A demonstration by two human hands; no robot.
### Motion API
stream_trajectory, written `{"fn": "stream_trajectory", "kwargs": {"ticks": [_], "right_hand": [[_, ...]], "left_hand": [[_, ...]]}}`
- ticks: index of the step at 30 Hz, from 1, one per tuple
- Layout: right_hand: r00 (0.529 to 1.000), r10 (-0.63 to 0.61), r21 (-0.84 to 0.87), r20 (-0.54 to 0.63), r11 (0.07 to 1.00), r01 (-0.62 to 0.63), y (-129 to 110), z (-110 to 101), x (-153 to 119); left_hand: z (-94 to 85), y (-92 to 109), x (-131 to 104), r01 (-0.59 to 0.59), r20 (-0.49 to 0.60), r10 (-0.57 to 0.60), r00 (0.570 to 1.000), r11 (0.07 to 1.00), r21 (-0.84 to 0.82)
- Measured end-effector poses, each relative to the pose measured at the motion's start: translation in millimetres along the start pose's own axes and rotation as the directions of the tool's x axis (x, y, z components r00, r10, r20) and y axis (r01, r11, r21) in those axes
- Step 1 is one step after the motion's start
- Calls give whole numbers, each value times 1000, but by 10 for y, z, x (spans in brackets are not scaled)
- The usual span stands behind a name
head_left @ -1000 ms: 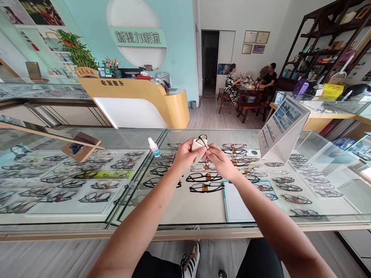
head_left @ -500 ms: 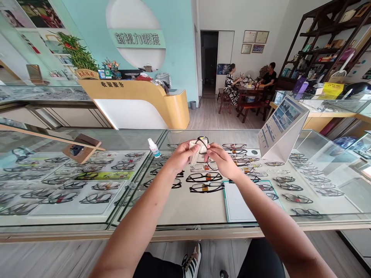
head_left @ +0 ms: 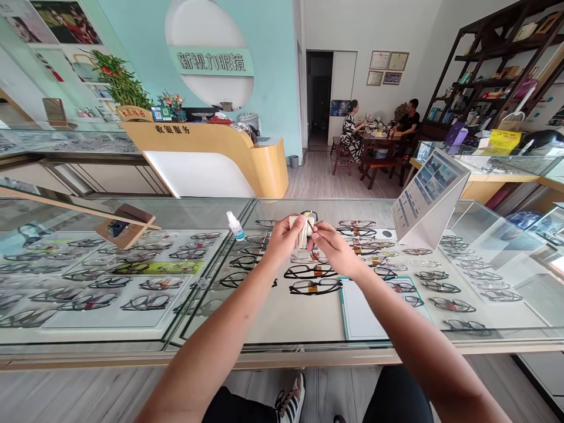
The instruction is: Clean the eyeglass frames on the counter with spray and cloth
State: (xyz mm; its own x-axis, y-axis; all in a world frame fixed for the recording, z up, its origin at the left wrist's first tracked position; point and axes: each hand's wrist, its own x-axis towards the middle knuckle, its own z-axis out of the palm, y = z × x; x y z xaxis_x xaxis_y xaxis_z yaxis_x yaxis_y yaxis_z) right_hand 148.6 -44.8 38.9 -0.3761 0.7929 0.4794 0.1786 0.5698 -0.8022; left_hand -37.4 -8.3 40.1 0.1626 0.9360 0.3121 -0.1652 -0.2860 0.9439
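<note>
Above the glass counter, my left hand [head_left: 285, 236] is closed on a cream cloth [head_left: 301, 234], its thumb pressing on top. The cloth is folded around part of a pair of dark-framed glasses [head_left: 309, 215]. My right hand [head_left: 328, 242] pinches the same glasses at their right side. Most of the frame is hidden by the cloth and my fingers. To the left of my hands, a small white spray bottle [head_left: 235, 226] with a blue-marked label stands on the glass top.
The glass display counter [head_left: 264, 346] holds rows of eyeglasses [head_left: 315, 286] beneath its top. A tilted display board [head_left: 429, 197] stands at right, a wooden stand [head_left: 126, 226] at left. Beyond are a yellow-and-white reception desk [head_left: 198, 153] and two people sitting at a table [head_left: 374, 135].
My left hand and the cloth have turned slightly, and the cloth now covers more of the glasses. My right hand has shifted a little closer to the left one.
</note>
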Motion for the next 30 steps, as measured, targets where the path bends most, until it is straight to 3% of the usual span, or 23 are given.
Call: {"fn": "stream_trajectory", "kwargs": {"ticks": [2,6,9,17,24,30], "right_hand": [[999,32,13,-16,999,-32,-1,-46,7],[998,57,56,-18,997,-56,-23,-154,23],[998,58,89,-21,994,-56,-38,-169,28],[998,41,61,-48,997,-38,10,-25,21],[999,-22,64,-33,998,24,-62,65,-13],[997,35,60,-72,998,-31,-20,76,-7]], "left_hand": [[-37,19,25,28,30,-26,999,999,-38],[-89,159,33,135,248,-102,963,984,-119],[-73,246,7,122,310,-85,947,987,-102],[75,161,-53,8,150,0,989,999,-53],[140,165,-124,-49,-30,48,998,998,-44],[119,81,-58,24,-122,-36,992,994,-103]]}}
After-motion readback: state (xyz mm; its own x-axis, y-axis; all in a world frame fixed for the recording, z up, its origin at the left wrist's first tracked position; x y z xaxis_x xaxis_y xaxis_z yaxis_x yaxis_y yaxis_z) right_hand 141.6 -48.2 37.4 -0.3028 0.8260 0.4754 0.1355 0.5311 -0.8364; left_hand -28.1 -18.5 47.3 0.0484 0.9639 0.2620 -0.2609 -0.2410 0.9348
